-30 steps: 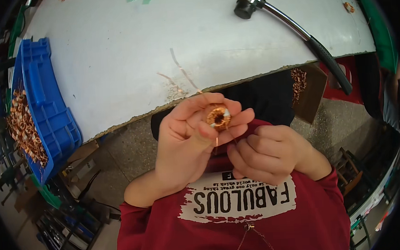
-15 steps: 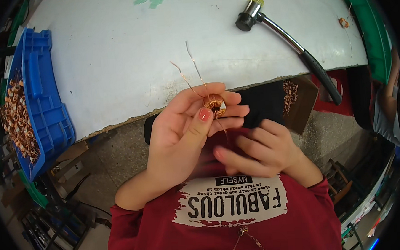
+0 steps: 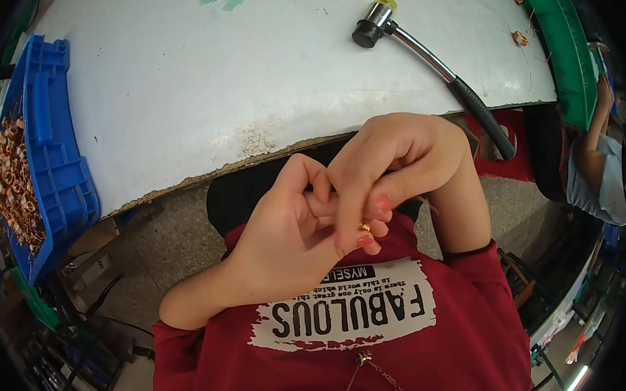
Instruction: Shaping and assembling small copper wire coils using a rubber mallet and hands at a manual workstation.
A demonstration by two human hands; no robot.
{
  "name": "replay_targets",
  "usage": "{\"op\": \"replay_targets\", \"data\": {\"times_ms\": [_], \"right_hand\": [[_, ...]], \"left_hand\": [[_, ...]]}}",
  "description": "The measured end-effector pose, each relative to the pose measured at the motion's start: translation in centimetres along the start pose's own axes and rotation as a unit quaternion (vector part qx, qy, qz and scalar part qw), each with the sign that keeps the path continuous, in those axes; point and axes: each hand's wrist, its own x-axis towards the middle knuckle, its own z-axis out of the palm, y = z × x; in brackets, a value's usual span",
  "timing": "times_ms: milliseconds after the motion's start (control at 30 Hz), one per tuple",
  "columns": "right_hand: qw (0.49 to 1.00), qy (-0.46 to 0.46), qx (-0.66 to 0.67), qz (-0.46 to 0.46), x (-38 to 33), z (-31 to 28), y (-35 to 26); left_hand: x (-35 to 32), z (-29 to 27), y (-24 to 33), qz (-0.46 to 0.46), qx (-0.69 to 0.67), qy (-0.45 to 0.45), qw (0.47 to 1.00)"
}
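Observation:
A ring-shaped copper wire coil (image 3: 366, 227) shows only as a small glint between my fingers. My left hand (image 3: 279, 233) is closed around it in front of my chest, just off the table's near edge. From above, my right hand (image 3: 407, 157) reaches over with a bent wrist, its fingers closed and pressed against the left fingers at the coil. What the right fingertips grip is hidden, and the coil's wire ends are covered by both hands.
A blue bin (image 3: 62, 139) filled with copper coils (image 3: 15, 188) stands on the left. On the white table (image 3: 198, 80) lies a mallet (image 3: 419, 53), its black handle jutting past the near edge. Loose coils (image 3: 520, 38) lie by a green bin (image 3: 559, 51). Another person's arm (image 3: 596, 135) shows far right.
My right hand has moved up and over onto the coil, turning at the wrist. The left hand has lowered slightly, and the coil's wire ends have gone from sight.

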Motion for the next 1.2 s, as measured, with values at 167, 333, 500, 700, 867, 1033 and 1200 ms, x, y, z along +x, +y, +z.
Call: {"op": "replay_targets", "data": {"times_ms": [167,333,500,700,867,1033,1200], "right_hand": [[0.98,0.119,0.003,0.158,0.8,1.0,-1.5],[0.895,0.436,0.064,-0.071,-1.6,3.6,1.5],[0.888,0.442,-0.106,-0.066,-1.4,5.6,0.4],[0.897,0.391,-0.149,0.14,0.1,4.6,-2.5],[0.888,0.402,-0.101,0.201,0.2,4.6,-3.3],[0.831,0.468,-0.299,0.019,-1.0,5.6,1.3],[0.807,0.333,-0.473,-0.118,1.1,5.4,4.0]], "left_hand": [[-0.2,-0.3,-0.7,0.019,-0.009,0.027,0.999],[-0.6,-0.8,-0.6,0.056,0.045,0.085,0.994],[-0.5,-0.6,-1.2,0.083,0.041,0.078,0.993],[0.2,-1.4,-1.1,0.059,0.249,0.038,0.966],[0.0,-1.2,-0.1,0.011,0.018,0.056,0.998],[-0.1,-1.8,0.7,0.186,0.008,0.088,0.978],[0.1,-1.1,1.5,0.199,-0.06,0.147,0.967]]}}
